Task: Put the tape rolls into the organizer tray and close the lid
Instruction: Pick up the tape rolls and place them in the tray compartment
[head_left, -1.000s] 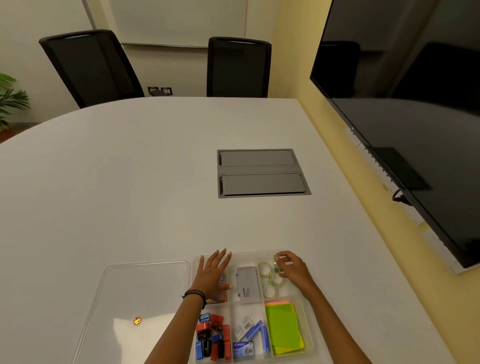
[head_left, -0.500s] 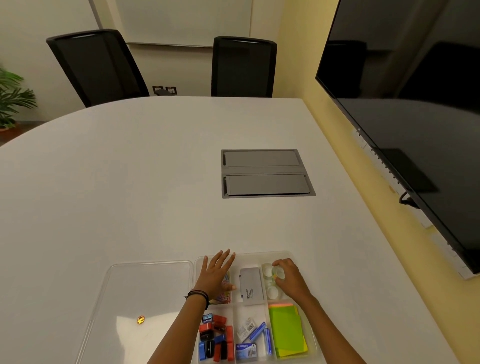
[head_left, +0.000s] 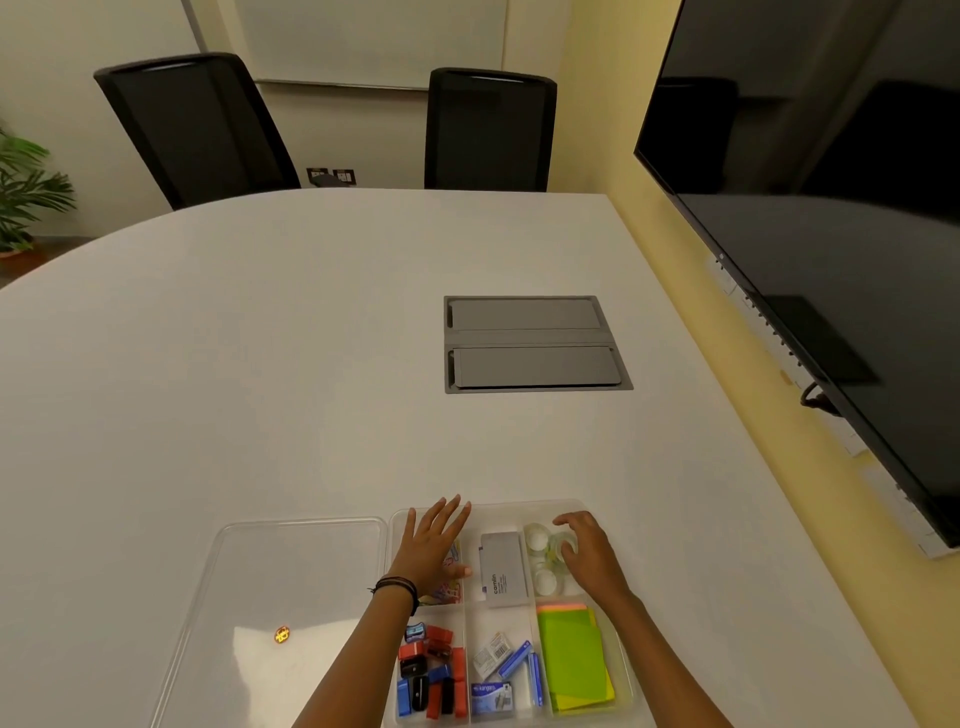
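Over the organizer tray (head_left: 597, 506), my right hand (head_left: 589, 553) curls on clear tape rolls (head_left: 540, 543); left hand (head_left: 434, 545) rests flat, fingers (head_left: 447, 512) spread.

**White table, 2 clear items**

The table (head_left: 311, 364) carries a tray (head_left: 631, 670) at its near edge — the flat lid (head_left: 291, 571) just left of it — and a grey flush panel (head_left: 535, 343) farther off.
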